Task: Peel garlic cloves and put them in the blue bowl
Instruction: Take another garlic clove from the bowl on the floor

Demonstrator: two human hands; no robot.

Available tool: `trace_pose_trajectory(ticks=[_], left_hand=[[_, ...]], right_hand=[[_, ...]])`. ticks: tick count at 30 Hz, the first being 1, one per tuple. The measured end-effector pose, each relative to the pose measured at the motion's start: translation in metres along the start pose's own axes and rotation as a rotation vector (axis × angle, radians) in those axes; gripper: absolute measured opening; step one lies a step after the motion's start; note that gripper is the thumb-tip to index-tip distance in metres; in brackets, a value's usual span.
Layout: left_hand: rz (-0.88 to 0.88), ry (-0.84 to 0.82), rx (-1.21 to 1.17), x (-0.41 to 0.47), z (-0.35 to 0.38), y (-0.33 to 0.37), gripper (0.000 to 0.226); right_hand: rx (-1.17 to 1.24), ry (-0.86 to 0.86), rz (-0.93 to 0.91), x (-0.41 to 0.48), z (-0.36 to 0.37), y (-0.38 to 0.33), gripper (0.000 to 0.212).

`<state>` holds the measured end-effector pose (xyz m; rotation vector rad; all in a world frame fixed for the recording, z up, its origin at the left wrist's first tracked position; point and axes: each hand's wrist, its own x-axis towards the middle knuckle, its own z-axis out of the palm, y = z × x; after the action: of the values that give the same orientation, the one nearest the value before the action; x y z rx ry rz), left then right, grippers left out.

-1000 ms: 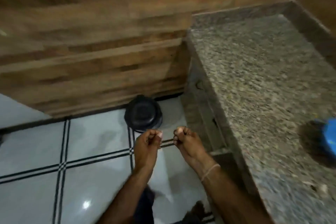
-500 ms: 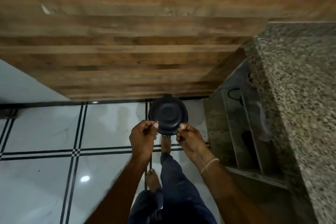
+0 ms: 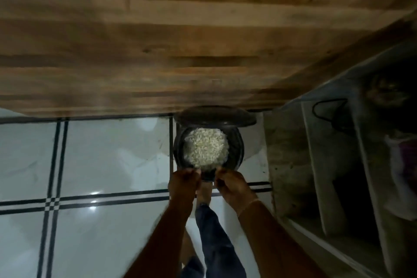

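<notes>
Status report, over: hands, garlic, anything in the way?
Left hand, right hand: fingers curled, above open round black bin full of pale peelings. Garlic unseen; blue bowl out of view. Bare foot at bin base.

Two hands: one left hand (image 3: pixel 184 181), one right hand (image 3: pixel 234 187). One black bin (image 3: pixel 237 153) stands at the far edge of the tiled floor (image 3: pixel 108 160), with one raised lid (image 3: pixel 214 117). Inside, one heap of pale peelings (image 3: pixel 206 149) (its scraps too blurred to count). One thin band (image 3: pixel 247 205) circles the right wrist.
</notes>
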<state>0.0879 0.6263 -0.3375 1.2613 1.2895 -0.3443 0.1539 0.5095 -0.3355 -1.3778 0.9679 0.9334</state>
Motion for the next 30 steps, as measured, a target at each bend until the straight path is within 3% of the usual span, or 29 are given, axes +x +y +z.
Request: trace_pose_trajectory(ticks=[5, 6, 8, 10, 14, 16, 17, 20, 24, 30], left_hand=[[-0.136, -0.053, -0.141, 0.104, 0.056, -0.011, 0.015], [-0.168, -0.049, -0.166, 0.119, 0.062, -0.019, 0.016], [-0.201, -0.044, -0.215, 0.131, 0.072, -0.024, 0.026], [-0.142, -0.025, -0.151, 0.128, 0.079, -0.02, 0.035], [-0.052, -0.238, 0.063, 0.103, 0.082, -0.016, 0.052], [-0.07, -0.235, 0.112, 0.108, 0.069, -0.034, 0.079], [-0.075, -0.239, 0.131, 0.094, 0.058, -0.026, 0.081], [0.094, -0.176, 0.371, -0.003, 0.026, 0.033, 0.054], [0.404, -0.166, 0.597, -0.118, 0.002, 0.063, 0.055], [0.795, -0.282, 0.739, -0.296, 0.011, 0.063, 0.046]], right_hand=[[0.015, -0.034, 0.046, 0.114, 0.002, -0.003, 0.016], [0.014, -0.027, 0.055, 0.126, 0.001, -0.002, 0.022], [0.053, -0.02, 0.057, 0.139, 0.002, 0.003, 0.039], [0.141, -0.017, 0.104, 0.132, 0.007, 0.005, 0.041], [0.355, -0.209, 0.182, 0.083, 0.024, -0.014, 0.053], [0.382, -0.247, 0.136, 0.048, 0.019, -0.029, 0.052], [0.411, -0.252, 0.132, 0.028, 0.01, -0.032, 0.05], [0.24, -0.171, -0.051, -0.038, -0.026, -0.027, 0.047], [-0.01, 0.004, -0.37, -0.144, -0.073, -0.016, 0.021], [-0.055, 0.204, -0.662, -0.291, -0.159, 0.035, 0.027]])
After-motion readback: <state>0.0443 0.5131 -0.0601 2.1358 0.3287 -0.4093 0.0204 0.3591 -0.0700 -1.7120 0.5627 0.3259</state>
